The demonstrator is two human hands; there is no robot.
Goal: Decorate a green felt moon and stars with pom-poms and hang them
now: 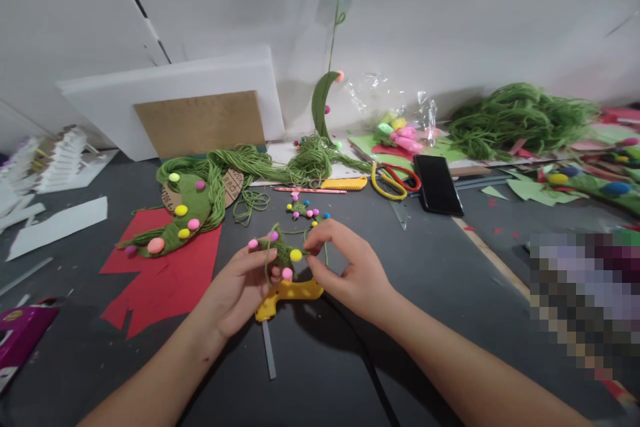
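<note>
In the middle of the head view, my left hand is closed on a small green yarn-wrapped star with pink, purple and yellow pom-poms at its points. My right hand pinches at the star's right side, where a green yarn strand shows; thumb and forefinger nearly meet there. Just under the star lies a yellow hot glue gun, a clear glue stick poking from it towards me. Beyond my hands rests a second pom-pom star, partly hidden by loose yarn and my right hand.
Red felt and a pom-pom-trimmed green crescent lie left. Behind are green yarn, a yellow cutter, scissors and a black phone. The glue gun's black cable runs towards me. A purple box stands far left.
</note>
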